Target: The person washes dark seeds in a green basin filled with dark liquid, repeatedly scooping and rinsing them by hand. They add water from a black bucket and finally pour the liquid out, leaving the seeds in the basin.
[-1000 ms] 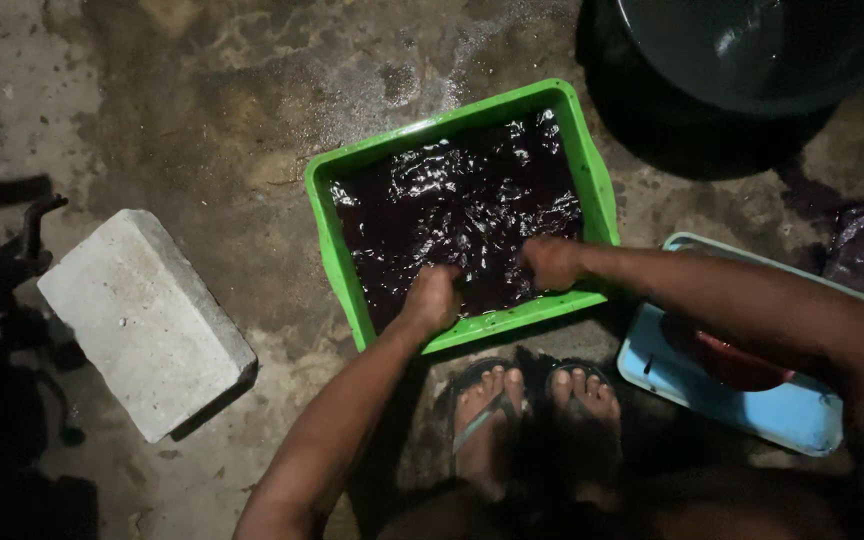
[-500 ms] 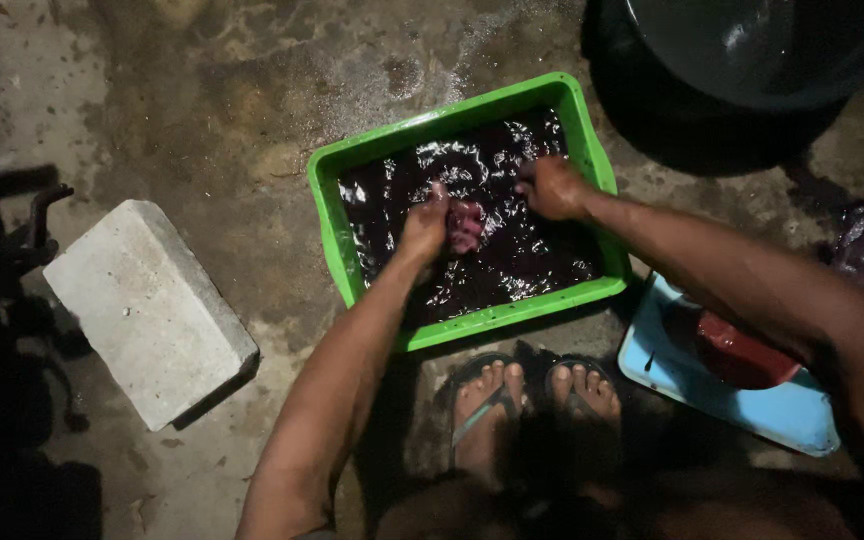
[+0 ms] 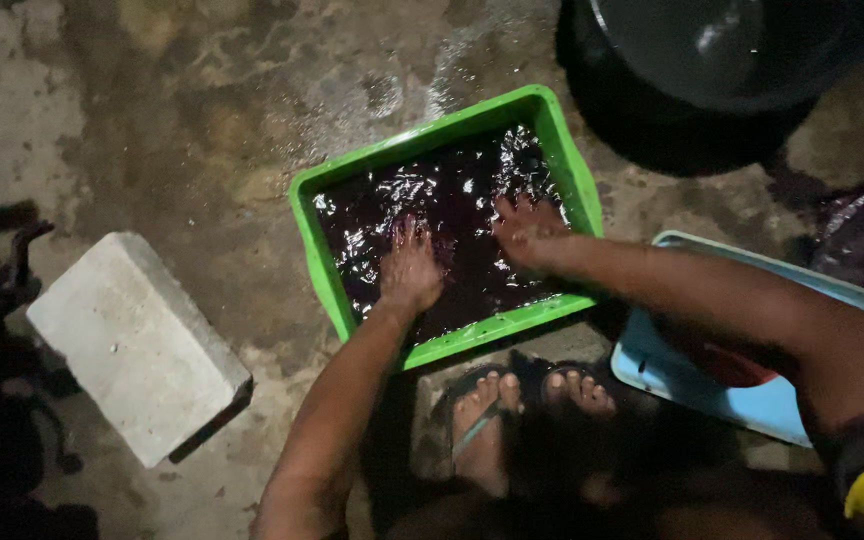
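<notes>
A green rectangular plastic tub [image 3: 314, 262] sits on the wet concrete floor, filled with dark purple liquid and soaked dark material [image 3: 452, 200]. My left hand [image 3: 410, 268] lies flat on the wet mass near the tub's middle, fingers spread. My right hand [image 3: 524, 232] presses down beside it toward the tub's right side, fingers also apart. Neither hand grips anything that I can see. My feet in sandals [image 3: 522, 405] stand just in front of the tub.
A grey concrete block [image 3: 137, 345] lies on the floor to the left. A light blue tray [image 3: 752, 400] with something red in it sits at the right. A large dark basin [image 3: 732, 60] stands at the top right. Dark shapes fill the left edge.
Both hands have moved from the tub's near edge into its middle, and their fingers have spread flat on the dark material.
</notes>
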